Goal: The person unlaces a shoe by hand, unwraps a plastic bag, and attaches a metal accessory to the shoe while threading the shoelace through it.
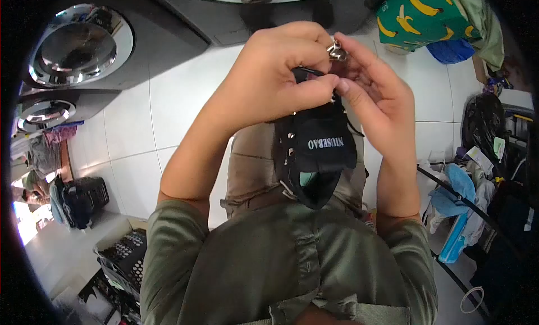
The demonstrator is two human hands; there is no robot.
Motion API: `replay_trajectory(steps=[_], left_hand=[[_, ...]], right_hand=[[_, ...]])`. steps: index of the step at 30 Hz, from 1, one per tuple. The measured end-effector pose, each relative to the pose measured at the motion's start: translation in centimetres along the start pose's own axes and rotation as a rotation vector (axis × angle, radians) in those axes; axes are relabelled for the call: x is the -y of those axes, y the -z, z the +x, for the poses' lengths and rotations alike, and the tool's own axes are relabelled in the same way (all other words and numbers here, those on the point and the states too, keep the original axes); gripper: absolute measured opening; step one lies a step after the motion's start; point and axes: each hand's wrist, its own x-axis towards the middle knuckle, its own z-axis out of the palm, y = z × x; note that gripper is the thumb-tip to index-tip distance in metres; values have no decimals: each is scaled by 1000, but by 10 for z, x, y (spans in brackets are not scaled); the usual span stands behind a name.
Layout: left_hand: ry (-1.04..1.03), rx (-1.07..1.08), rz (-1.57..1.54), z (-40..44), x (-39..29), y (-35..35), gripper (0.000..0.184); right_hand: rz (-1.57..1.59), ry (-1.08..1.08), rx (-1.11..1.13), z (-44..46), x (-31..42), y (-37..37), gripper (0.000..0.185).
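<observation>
A black lace-up shoe (317, 142) rests on my lap, with "NIUSEBAO" in white letters on its tongue and metal eyelets along one side. Pale green shows inside its opening. Over the toe end, my left hand (297, 69) is closed, its thumb pressed toward the fingers on a dark strand that looks like a shoelace. My right hand (376, 92) meets it there, thumb tip against the left thumb, fingers curled. What the right fingertips pinch is mostly hidden. A shiny metal ring-like piece (337, 51) shows between the hands. A loose black lace hangs beside the shoe.
Front-loading machines with round glass doors (81, 44) stand at the left and ahead. A green banana-print bag (421, 21) is at the upper right. Black plastic bags (483, 123) and a blue-and-white pile (460, 184) lie right. A dark basket (120, 257) sits at lower left.
</observation>
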Motion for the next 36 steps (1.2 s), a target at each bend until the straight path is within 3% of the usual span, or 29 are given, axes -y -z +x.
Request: replay_trajectory(steps=[5,8,15,17,21,23,24,26,27,29,33,36], left_hand=[[56,17,-131,-8,12,-11,15],[145,60,-160,-12,16,-11,12],[199,76,-165,-20,12,-19,14],[185,137,-58,-18,8,-19,14],[205,198,-31,-15,7,-17,11],[86,-153,-89,-20,17,-14,6],[228,-323,-316,-26,21,-10,2],[419,-534,-712,-36,32,10,13],[444,-608,-743,-41,38,14,15],[623,-639,-437,-49,42,19,13],[641,-568,-366,-57,38,10,7],[715,-461,-313,-62,34,1,16]], right_hand=[[38,49,-136,-2,-8,-4,37],[-284,151,-12,3,-10,4,29],[-239,69,39,-5,-14,11,26],[-389,179,21,-7,-14,11,24],[-517,193,25,-12,-13,17,25],[-465,181,-42,-15,-16,21,26],[-470,180,-49,-17,-18,23,26],[-367,207,-120,-21,-24,26,26],[-370,202,-124,-23,-26,28,26],[-344,221,-131,-26,-29,28,26],[-341,224,-146,-28,-31,27,26],[-345,212,-155,-29,-33,27,25]])
